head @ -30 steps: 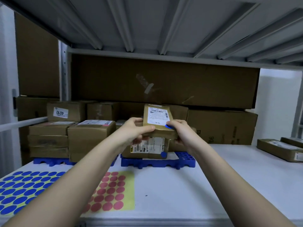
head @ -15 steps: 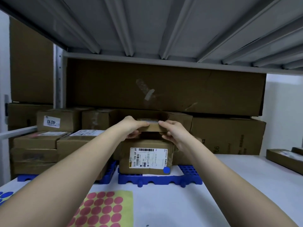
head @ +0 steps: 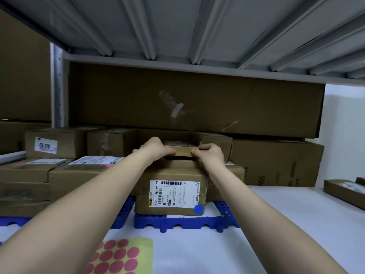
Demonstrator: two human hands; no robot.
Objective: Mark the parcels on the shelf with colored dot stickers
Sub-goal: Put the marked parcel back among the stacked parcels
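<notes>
1. Leftmost, well left of the labelled parcel [head: 171, 191], a carton's tag [head: 46, 145] reads "4010" upside down.
2. That parcel's label reads "502D T198-69 69", with a blue dot [head: 198, 209] at its lower right corner.
3. Just above it, the left hand [head: 157, 148] and right hand [head: 210, 153] grip the ends of a small flat parcel [head: 182, 149], its long axis running left-right.
4. Below, pink stickers [head: 116, 258] lie on the shelf.

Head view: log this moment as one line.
hands: left, right grip small parcel | above labelled parcel | blue dot on it
</notes>
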